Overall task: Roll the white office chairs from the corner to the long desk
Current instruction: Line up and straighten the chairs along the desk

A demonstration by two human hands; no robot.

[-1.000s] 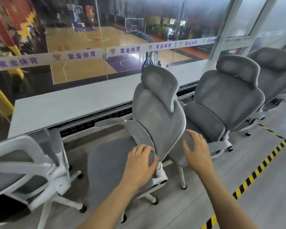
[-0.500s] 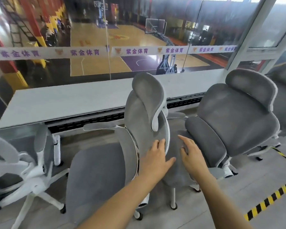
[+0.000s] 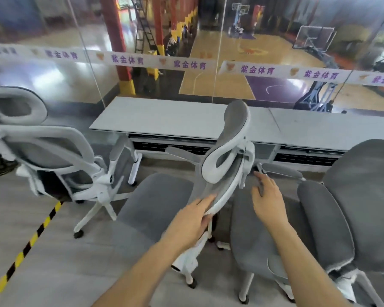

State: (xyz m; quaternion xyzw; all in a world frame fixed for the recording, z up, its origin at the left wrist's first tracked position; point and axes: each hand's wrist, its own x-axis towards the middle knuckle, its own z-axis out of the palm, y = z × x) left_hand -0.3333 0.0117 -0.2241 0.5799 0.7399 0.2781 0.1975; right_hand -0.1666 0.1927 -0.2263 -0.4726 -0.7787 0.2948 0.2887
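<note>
A white-framed office chair with grey cushions (image 3: pixel 228 160) stands side-on in front of the long grey desk (image 3: pixel 164 117), its seat to the left. My left hand (image 3: pixel 192 222) rests with straight fingers on the lower edge of its backrest frame. My right hand (image 3: pixel 267 200) is behind the backrest with fingers extended, near the chair's right armrest (image 3: pixel 282 168); I cannot tell whether it touches. A second grey chair (image 3: pixel 350 207) sits at the right, close to the first. A third white-framed chair (image 3: pixel 51 156) stands at the left with its back toward me.
A glass wall with a white printed band (image 3: pixel 186 64) runs behind the desk, over a basketball court. Yellow-black floor tape (image 3: pixel 27 247) crosses the grey floor at the lower left. The desk's white leg (image 3: pixel 134 167) stands beside the left chair.
The chair has turned further, so its backrest now shows edge-on and its seat points left. My view swung left. My left hand slid to the backrest's lower frame; my right moved toward the armrest.
</note>
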